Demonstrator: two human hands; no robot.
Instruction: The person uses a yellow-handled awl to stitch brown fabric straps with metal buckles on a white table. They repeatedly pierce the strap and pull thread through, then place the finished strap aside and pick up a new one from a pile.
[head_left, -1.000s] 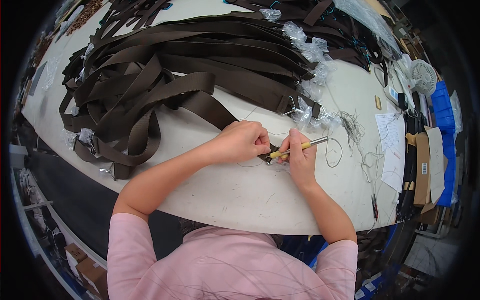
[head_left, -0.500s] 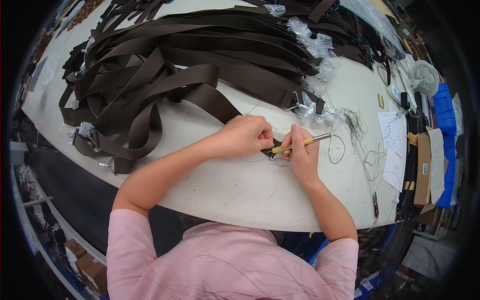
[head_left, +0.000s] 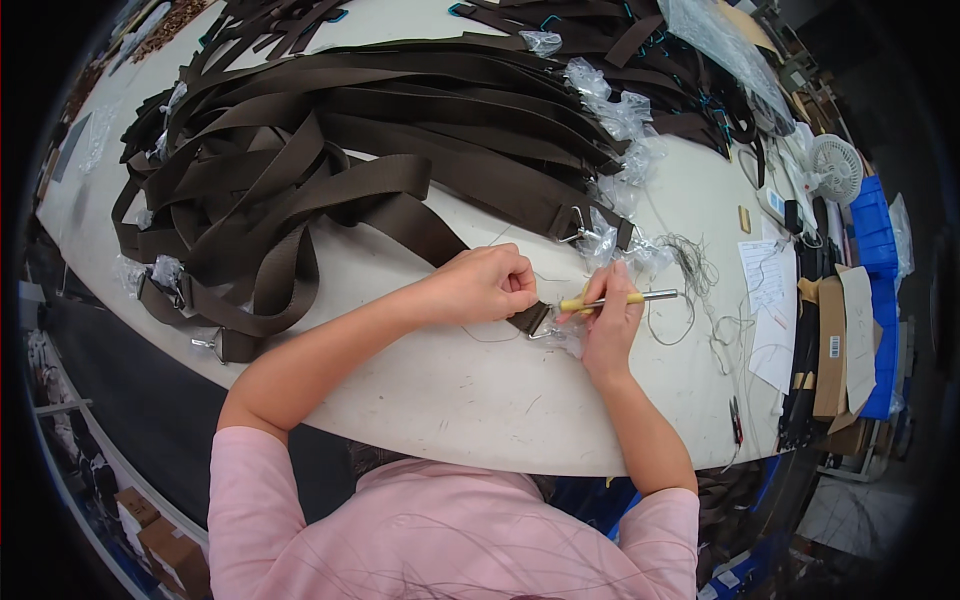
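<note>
My left hand (head_left: pixel 495 290) is closed in a pinch at the end of a dark brown webbing strap (head_left: pixel 427 228); what its fingertips hold is hidden. Just right of it, my right hand (head_left: pixel 612 312) grips a yellow tool with a metal shaft (head_left: pixel 656 296). A metal fitting (head_left: pixel 545 324) with clear plastic around it lies at the strap end, below the tool's yellow tip. Fine loose threads (head_left: pixel 700 260) lie on the white table (head_left: pixel 470 420) around both hands.
Piled straps (head_left: pixel 230 180) with bagged metal fittings fill the table's back and left. On the right are papers (head_left: pixel 760 280), small scissors (head_left: pixel 736 420), a white fan (head_left: pixel 836 165), a cardboard box (head_left: pixel 832 350) and blue bins (head_left: pixel 876 220).
The yellow tool and my right hand have moved a little rightward, off the fitting, showing more of the strap end. My left hand stays pinched. The whole view has shifted slightly.
</note>
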